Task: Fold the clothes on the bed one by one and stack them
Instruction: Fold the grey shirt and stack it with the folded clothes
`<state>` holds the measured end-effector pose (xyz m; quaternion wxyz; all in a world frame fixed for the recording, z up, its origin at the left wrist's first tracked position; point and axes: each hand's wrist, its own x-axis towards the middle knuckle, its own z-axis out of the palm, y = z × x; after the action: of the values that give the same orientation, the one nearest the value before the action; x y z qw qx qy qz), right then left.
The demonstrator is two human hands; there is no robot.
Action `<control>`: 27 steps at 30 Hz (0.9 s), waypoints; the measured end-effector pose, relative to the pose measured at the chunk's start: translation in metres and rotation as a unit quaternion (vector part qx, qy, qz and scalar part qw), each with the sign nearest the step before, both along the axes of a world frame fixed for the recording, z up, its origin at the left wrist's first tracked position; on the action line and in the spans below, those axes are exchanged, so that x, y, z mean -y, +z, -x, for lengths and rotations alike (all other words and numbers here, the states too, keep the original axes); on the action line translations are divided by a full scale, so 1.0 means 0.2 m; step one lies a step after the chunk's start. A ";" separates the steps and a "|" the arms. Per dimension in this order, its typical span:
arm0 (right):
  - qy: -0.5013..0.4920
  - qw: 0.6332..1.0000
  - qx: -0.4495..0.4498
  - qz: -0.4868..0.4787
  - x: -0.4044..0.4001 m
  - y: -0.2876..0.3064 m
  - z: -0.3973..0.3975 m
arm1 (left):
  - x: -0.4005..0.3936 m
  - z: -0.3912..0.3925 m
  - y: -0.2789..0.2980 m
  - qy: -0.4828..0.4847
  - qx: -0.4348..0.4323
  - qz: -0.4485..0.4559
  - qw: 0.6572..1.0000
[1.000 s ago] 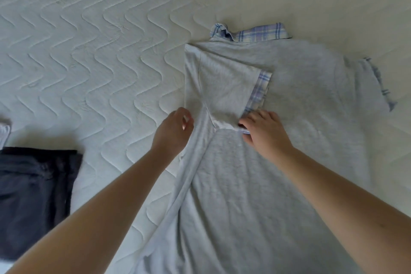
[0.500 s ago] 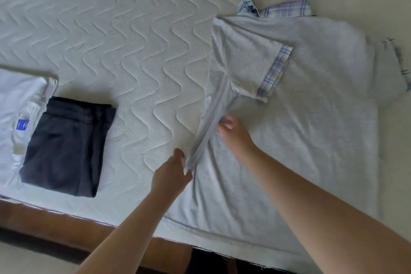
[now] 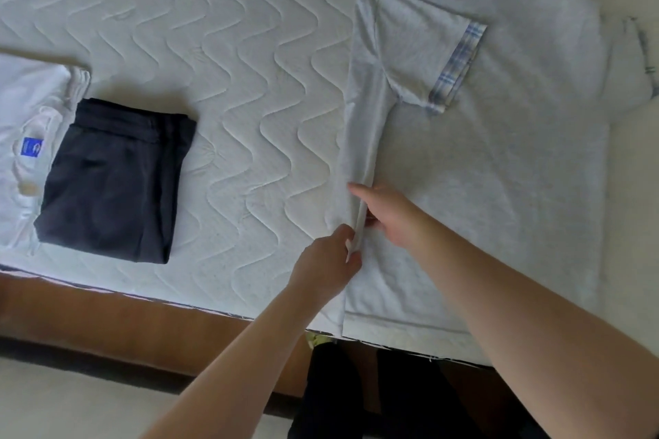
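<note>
Your grey shirt (image 3: 499, 171) is flat on the bed (image 3: 214, 46), collar at the far end, hem at the near edge, so its long axis runs straight away from you. Left sleeve's already folded in. Your left hand (image 3: 326, 265) has its grip pinched shut on the raised left side edge; your right hand (image 3: 388, 216) pins the fold line just beside it, fingers closed on cloth. The rest of the shirt lies right of both grips, so I'd say the fold goes that way. Count: one grey shirt, one dark folded garment (image 3: 110, 178) sitting on one white garment (image 3: 25, 118), well off to the left.
</note>
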<state>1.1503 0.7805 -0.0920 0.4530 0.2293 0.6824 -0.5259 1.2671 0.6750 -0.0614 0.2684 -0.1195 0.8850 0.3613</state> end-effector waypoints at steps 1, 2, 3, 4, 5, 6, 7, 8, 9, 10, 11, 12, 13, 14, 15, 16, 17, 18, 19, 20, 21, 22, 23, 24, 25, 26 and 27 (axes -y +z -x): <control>-0.005 1.000 0.001 -0.001 -0.02 0.00 -0.02 | -0.02 -0.01 0.01 -0.009 -0.005 -0.021 1.000; -0.017 1.000 -0.001 -0.002 -0.05 -0.01 -0.03 | -0.04 -0.02 0.01 -0.021 -0.010 -0.038 0.999; -0.034 0.999 -0.003 -0.002 -0.08 -0.02 -0.04 | -0.05 -0.04 0.01 -0.026 -0.018 -0.052 0.998; -0.046 0.999 -0.006 -0.004 -0.11 -0.03 -0.06 | -0.06 -0.06 0.01 -0.019 -0.027 -0.062 0.998; -0.046 0.999 -0.013 -0.006 -0.14 -0.04 -0.07 | -0.05 -0.09 0.00 -0.003 -0.037 -0.067 0.997; -0.036 0.999 -0.023 -0.008 -0.17 -0.04 -0.09 | -0.04 -0.11 -0.02 0.016 -0.049 -0.064 0.997; -0.021 0.999 -0.034 -0.011 -0.19 -0.05 -0.11 | -0.03 -0.14 -0.04 0.034 -0.061 -0.053 0.996; -0.009 0.999 -0.044 -0.015 -0.22 -0.06 -0.14 | -0.01 -0.17 -0.06 0.050 -0.070 -0.041 0.995; 0.001 0.998 -0.050 -0.023 -0.24 -0.08 -0.18 | 0.00 -0.20 -0.08 0.069 -0.073 -0.030 0.994; 0.009 0.998 -0.053 -0.037 -0.25 -0.09 -0.21 | 0.02 -0.23 -0.10 0.089 -0.067 -0.020 0.994; 0.020 0.997 -0.057 -0.054 -0.26 -0.10 -0.25 | 0.03 -0.25 -0.12 0.105 -0.053 -0.010 0.993; 0.034 0.995 -0.066 -0.072 -0.27 -0.10 -0.29 | 0.03 -0.28 -0.14 0.114 -0.031 0.000 0.993; 0.050 0.992 -0.078 -0.085 -0.27 -0.10 -0.33 | 0.04 -0.30 -0.16 0.113 -0.008 0.008 0.994; 0.066 0.989 -0.090 -0.095 -0.27 -0.09 -0.36 | 0.04 -0.31 -0.18 0.109 0.013 0.008 0.994; 0.082 0.987 -0.097 -0.101 -0.27 -0.08 -0.40 | 0.03 -0.32 -0.20 0.107 0.031 -0.004 0.994; 0.096 0.985 -0.095 -0.107 -0.26 -0.07 -0.43 | 0.02 -0.33 -0.21 0.111 0.047 -0.023 0.992; 0.108 0.984 -0.086 -0.112 -0.26 -0.07 -0.47 | 0.01 -0.34 -0.22 0.125 0.060 -0.043 0.989; 0.116 0.984 -0.073 -0.115 -0.25 -0.07 -0.50 | 0.01 -0.35 -0.22 0.144 0.071 -0.057 0.985; 0.117 0.985 -0.059 -0.115 -0.25 -0.06 -0.53 | 0.01 -0.35 -0.23 0.164 0.078 -0.065 0.981; 0.108 0.988 -0.042 -0.106 -0.25 -0.06 -0.55 | 0.01 -0.36 -0.24 0.176 0.083 -0.065 0.979; 0.086 0.992 -0.023 -0.086 -0.25 -0.06 -0.58 | 0.02 -0.36 -0.24 0.180 0.085 -0.061 0.978; 0.053 0.997 -0.001 -0.058 -0.25 -0.06 -0.61 | 0.03 -0.37 -0.25 0.183 0.087 -0.062 0.977; 0.015 0.999 0.023 -0.026 -0.25 -0.06 -0.63 | 0.05 -0.38 -0.25 0.193 0.090 -0.071 0.974; -0.022 0.999 0.043 0.004 -0.26 -0.06 -0.65 | 0.06 -0.39 -0.25 0.212 0.093 -0.091 0.969; -0.047 0.997 0.052 0.025 -0.26 -0.06 -0.67 | 0.08 -0.41 -0.24 0.231 0.097 -0.112 0.961; -0.055 0.997 0.051 0.033 -0.26 -0.06 -0.68 | 0.09 -0.44 -0.23 0.241 0.098 -0.126 0.957; -0.053 0.997 0.044 0.032 -0.26 -0.06 -0.70 | 0.10 -0.46 -0.22 0.241 0.091 -0.131 0.957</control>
<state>1.2899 0.8321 -0.1048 0.4609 0.2740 0.6315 -0.5601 1.3591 0.6550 -0.1053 0.2663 -0.3254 0.7466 0.5154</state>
